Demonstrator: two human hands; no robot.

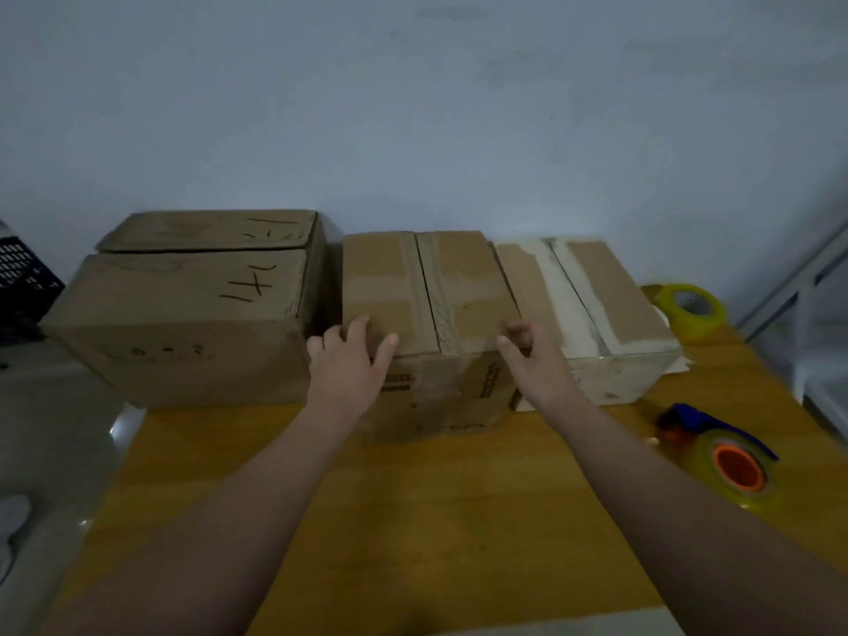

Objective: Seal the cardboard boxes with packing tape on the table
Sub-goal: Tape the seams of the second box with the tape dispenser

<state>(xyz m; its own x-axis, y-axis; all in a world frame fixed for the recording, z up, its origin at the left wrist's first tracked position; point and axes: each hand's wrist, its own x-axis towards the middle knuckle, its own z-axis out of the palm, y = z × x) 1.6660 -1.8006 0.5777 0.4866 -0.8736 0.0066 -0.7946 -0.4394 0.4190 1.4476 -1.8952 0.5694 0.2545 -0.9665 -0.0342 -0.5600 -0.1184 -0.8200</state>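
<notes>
We look down on a yellow-brown wooden bench [459, 498] pushed against a plain pale wall [413, 107] in dim light. Three cardboard boxes stand in a row along the wall side. The large box [183, 323] on the left has its top flaps closed, with dark handwritten marks on them, and it overhangs the bench's left edge. The middle box [426, 291] sits just beside it, flaps closed, with old tape strips crossing its top and a dark seam running down the centre. The pale box [592, 305] on the right touches the middle one and carries whitish tape remains along its seam.

Our left hand [348, 364] rests on the near left corner of the middle box, fingers [383, 353] spread over the top edge. Our right hand [532, 355] is at the near right corner of the same box, fingers [521, 330] curled loosely; we cannot tell whether they grip anything.

A loose yellow tape roll [690, 309] lies behind the pale box's right end. A tape dispenser [720, 452] with a blue handle and an orange core lies nearer on the right side of the bench, apart from both hands. A black crate [23, 277] shows at the far left, a grey metal frame [798, 286] at the right.
</notes>
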